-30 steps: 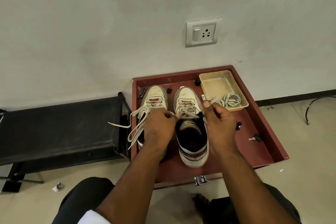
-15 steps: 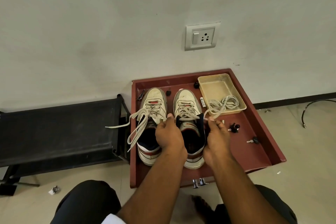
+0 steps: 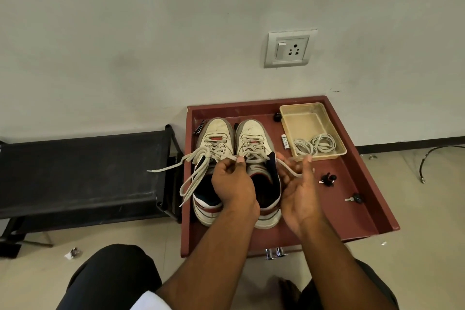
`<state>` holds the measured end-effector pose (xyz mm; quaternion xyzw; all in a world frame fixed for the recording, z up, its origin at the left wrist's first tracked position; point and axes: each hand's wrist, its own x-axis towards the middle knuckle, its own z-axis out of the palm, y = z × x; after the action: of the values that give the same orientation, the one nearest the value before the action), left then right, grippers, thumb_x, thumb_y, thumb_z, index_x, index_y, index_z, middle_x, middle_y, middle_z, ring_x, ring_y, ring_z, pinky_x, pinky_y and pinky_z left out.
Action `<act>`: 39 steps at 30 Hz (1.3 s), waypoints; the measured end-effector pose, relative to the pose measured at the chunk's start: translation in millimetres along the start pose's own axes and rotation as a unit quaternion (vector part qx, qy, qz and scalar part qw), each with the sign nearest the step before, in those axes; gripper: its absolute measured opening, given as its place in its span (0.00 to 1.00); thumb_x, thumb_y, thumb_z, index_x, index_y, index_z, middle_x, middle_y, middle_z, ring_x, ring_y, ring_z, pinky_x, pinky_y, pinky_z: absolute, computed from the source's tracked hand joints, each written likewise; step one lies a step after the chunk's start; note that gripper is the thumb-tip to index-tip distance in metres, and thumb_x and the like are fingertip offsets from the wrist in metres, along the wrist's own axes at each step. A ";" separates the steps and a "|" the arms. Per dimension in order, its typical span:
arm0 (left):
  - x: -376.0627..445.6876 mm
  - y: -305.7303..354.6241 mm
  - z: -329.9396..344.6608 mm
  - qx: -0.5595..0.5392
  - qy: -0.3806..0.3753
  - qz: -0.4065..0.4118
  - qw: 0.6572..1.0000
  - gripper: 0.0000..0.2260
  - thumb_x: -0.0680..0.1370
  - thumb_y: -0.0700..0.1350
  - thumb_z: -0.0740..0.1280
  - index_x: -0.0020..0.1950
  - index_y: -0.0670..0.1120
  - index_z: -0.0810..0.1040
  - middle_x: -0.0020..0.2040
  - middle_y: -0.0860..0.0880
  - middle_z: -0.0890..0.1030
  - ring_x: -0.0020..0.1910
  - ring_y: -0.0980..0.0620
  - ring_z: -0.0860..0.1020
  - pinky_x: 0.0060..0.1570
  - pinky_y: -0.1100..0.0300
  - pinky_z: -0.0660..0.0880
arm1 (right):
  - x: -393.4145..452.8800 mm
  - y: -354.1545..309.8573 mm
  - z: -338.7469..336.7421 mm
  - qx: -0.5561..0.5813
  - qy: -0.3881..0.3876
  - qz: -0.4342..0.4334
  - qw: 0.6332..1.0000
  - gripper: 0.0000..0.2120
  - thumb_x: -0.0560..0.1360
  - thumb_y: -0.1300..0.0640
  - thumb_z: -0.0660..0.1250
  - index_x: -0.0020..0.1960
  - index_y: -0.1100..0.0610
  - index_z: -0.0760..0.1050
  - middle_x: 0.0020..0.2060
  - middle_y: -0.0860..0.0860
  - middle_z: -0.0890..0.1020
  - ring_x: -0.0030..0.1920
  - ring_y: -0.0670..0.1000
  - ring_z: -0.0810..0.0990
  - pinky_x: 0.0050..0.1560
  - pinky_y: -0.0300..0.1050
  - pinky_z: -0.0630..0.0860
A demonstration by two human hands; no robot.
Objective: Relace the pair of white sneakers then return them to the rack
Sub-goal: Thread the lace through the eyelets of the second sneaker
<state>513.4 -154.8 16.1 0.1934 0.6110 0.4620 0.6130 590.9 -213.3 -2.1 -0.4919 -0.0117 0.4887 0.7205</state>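
While the person's dark trouser knees sit nearest the camera, both forearms reach out over the red tray (image 3: 372,211), the landmark here. At the tray's middle, the left hand (image 3: 232,184) has its fingers curled, pinching one end of the lace (image 3: 289,167) of the right sneaker (image 3: 256,148); the right hand (image 3: 299,196), palm turned up, holds the other end between thumb and fingers. The left sneaker (image 3: 216,141) stands touching it on the tray's left side, its loose laces (image 3: 191,178) trailing over the tray's left edge toward the black rack (image 3: 80,168). Toward the tray's far right corner a beige tub (image 3: 302,121) holds coiled laces (image 3: 314,145). Beyond the tray, a wall socket (image 3: 288,49) is set in the wall.
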 end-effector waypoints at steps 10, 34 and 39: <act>11.0 -0.7 -13.2 0.030 -0.047 0.033 0.998 0.02 0.79 0.39 0.68 0.49 0.42 0.80 0.46 0.43 0.85 0.52 0.41 0.83 0.56 0.43 0.79 | 14.5 8.0 7.5 -0.046 0.073 -0.048 0.995 0.08 0.81 0.62 0.60 0.47 0.58 0.77 0.37 0.54 0.83 0.40 0.53 0.81 0.40 0.46 0.79; 1.4 -0.4 -10.8 0.037 -0.059 0.070 0.995 0.04 0.81 0.39 0.64 0.49 0.44 0.78 0.46 0.45 0.84 0.48 0.48 0.83 0.52 0.54 0.80 | 12.4 36.2 13.9 -0.131 0.032 -0.169 0.976 0.09 0.82 0.56 0.59 0.46 0.47 0.75 0.45 0.54 0.81 0.48 0.55 0.79 0.52 0.58 0.77; 8.5 12.8 -13.4 -0.007 -0.050 0.041 0.998 0.05 0.83 0.39 0.60 0.52 0.44 0.76 0.47 0.43 0.84 0.47 0.46 0.82 0.56 0.50 0.80 | 13.0 34.6 14.5 -0.096 0.034 -0.158 0.982 0.07 0.82 0.58 0.59 0.52 0.49 0.74 0.51 0.54 0.82 0.56 0.59 0.80 0.58 0.59 0.75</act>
<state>495.3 -146.0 19.2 0.2376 0.5677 0.4807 0.6247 566.5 -192.4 -25.6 -0.5667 -0.1120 0.3483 0.7382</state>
